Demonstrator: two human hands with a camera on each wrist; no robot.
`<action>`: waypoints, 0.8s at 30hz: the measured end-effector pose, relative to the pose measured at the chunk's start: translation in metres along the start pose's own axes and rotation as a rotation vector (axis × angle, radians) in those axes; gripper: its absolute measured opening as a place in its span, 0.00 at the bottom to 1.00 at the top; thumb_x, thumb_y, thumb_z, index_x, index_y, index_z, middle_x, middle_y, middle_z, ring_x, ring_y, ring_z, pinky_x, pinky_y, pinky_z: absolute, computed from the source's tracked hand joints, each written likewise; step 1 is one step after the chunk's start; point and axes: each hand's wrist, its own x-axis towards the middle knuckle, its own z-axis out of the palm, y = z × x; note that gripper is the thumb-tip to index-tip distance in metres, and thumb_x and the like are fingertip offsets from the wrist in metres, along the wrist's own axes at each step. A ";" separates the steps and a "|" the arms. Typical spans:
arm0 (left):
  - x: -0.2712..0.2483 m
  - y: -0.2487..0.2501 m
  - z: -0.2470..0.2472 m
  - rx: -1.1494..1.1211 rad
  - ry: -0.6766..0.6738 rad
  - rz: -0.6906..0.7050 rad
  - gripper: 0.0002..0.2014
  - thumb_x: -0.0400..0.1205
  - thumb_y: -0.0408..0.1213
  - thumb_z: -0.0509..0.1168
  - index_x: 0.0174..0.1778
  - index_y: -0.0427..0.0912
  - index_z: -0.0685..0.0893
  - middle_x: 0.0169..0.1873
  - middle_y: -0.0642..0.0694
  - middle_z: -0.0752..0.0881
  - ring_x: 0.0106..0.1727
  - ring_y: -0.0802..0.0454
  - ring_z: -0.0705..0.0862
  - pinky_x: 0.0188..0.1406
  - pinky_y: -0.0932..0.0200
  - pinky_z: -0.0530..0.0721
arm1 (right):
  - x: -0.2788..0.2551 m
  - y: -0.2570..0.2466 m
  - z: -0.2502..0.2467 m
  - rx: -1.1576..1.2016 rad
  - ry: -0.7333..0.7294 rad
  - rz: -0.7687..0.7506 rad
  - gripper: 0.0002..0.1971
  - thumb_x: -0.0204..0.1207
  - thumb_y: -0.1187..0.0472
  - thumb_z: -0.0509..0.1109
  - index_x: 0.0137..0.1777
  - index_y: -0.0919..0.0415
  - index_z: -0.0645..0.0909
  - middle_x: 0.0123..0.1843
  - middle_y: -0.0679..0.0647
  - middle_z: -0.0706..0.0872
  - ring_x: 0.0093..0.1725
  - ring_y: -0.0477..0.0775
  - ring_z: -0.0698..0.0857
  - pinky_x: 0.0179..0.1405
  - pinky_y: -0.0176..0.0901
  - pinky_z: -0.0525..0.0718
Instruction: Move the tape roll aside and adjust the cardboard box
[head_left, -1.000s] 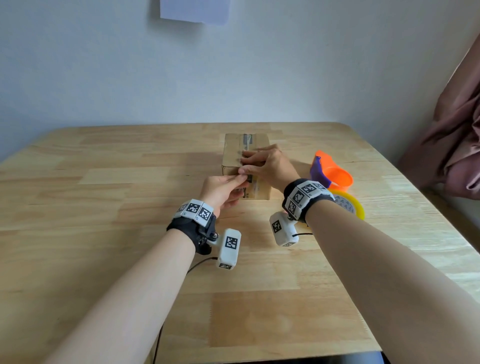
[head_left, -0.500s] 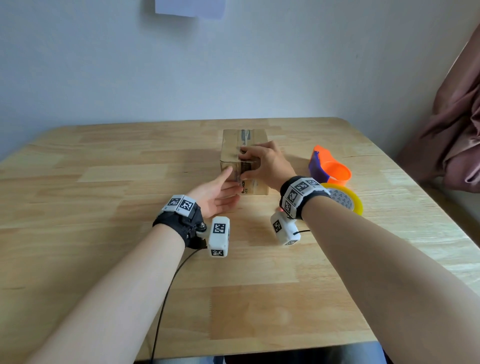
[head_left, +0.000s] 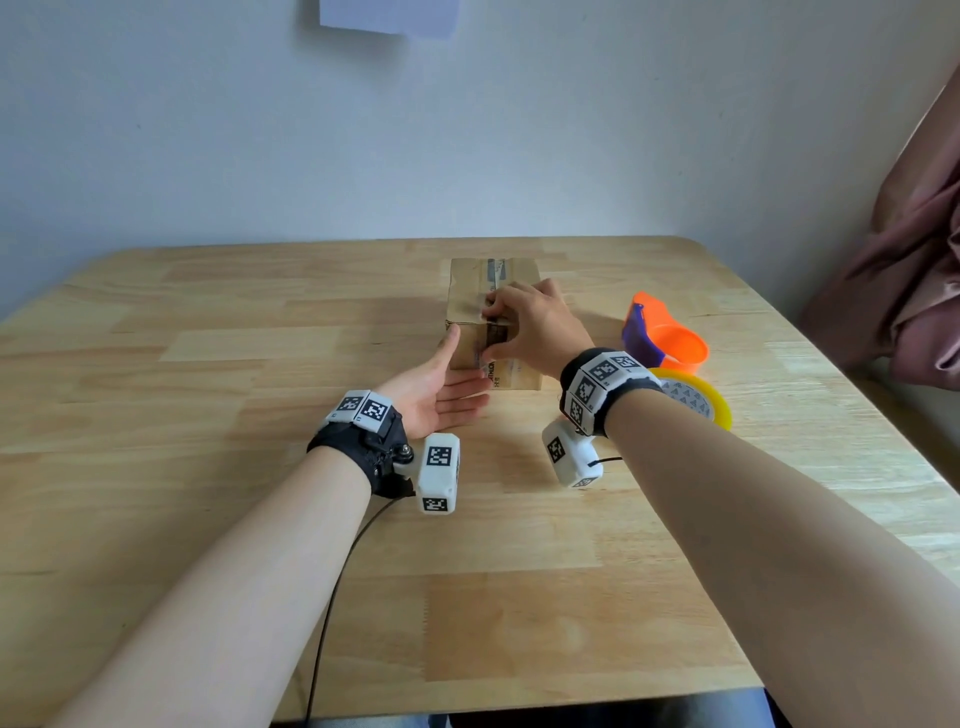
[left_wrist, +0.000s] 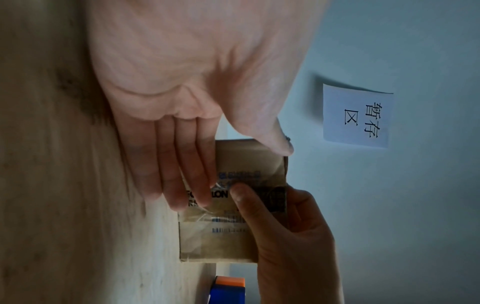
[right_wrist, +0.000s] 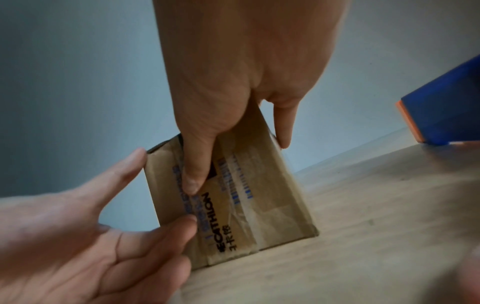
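A small taped cardboard box (head_left: 470, 291) stands on the wooden table (head_left: 208, 364). My right hand (head_left: 498, 332) grips its near top edge: the fingers curl over the top and the thumb (right_wrist: 192, 181) presses the tape on the front face. My left hand (head_left: 457, 374) is flat, palm turned to the right. Its straight fingers (left_wrist: 182, 185) touch the front face low down, and its thumb (left_wrist: 280, 148) rests at the box's upper left corner. The right wrist view shows the box (right_wrist: 272, 205) with printed lettering and clear tape. The box's far side is hidden.
An orange and blue tape dispenser (head_left: 670, 343) lies right of the box, with a yellow roll of tape (head_left: 696, 400) just in front of it, beside my right wrist. Pink cloth (head_left: 909, 291) hangs past the table's right edge. A paper note (left_wrist: 355, 117) is stuck on the wall.
My left hand has let go of the box's front, drawn back and left, and opened out flat. The right hand has stayed on the box's near top edge.
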 end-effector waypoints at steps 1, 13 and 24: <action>0.000 0.000 0.000 0.003 0.004 0.000 0.44 0.74 0.76 0.64 0.63 0.35 0.87 0.54 0.42 0.95 0.55 0.44 0.93 0.59 0.48 0.91 | 0.000 -0.001 0.001 0.016 0.010 0.006 0.24 0.63 0.43 0.86 0.55 0.50 0.84 0.61 0.41 0.86 0.63 0.52 0.70 0.58 0.52 0.82; 0.001 0.006 0.004 0.044 0.009 -0.030 0.46 0.73 0.75 0.66 0.65 0.32 0.87 0.56 0.39 0.94 0.51 0.42 0.93 0.56 0.47 0.92 | 0.002 0.005 0.001 0.059 0.003 -0.017 0.25 0.65 0.46 0.87 0.59 0.53 0.86 0.66 0.44 0.87 0.64 0.52 0.70 0.64 0.46 0.76; 0.018 -0.002 0.004 0.068 0.028 0.025 0.20 0.81 0.52 0.75 0.47 0.35 0.90 0.40 0.40 0.95 0.39 0.46 0.94 0.42 0.53 0.95 | 0.004 0.016 -0.007 0.164 -0.114 0.000 0.28 0.66 0.64 0.87 0.67 0.56 0.86 0.76 0.46 0.83 0.79 0.55 0.68 0.78 0.40 0.65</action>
